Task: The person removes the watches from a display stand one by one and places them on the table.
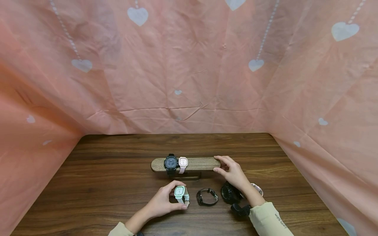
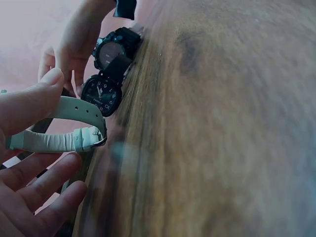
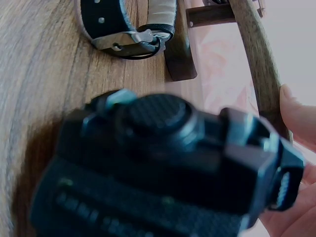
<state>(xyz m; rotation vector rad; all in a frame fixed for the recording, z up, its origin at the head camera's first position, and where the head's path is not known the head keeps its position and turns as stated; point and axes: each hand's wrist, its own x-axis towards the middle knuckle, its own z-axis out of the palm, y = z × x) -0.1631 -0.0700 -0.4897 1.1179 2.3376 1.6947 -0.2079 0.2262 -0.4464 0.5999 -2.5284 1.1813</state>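
A person in pale sleeves works at a wood-grain tabletop. Nearest, the left hand holds a mint-green watch between thumb and fingers, its strap buckled into a loop. Just right of it, a slim black watch lies on the tabletop. Farther right are a chunky black watch and a pale watch partly hidden by the right forearm. Beyond, the right hand grips the right end of a wooden watch stand, thumb on the near edge, fingers at the far. Toward the stand's left end sit a bulky black watch and, beside it, a pink watch. Behind hangs pink cloth with white hearts.
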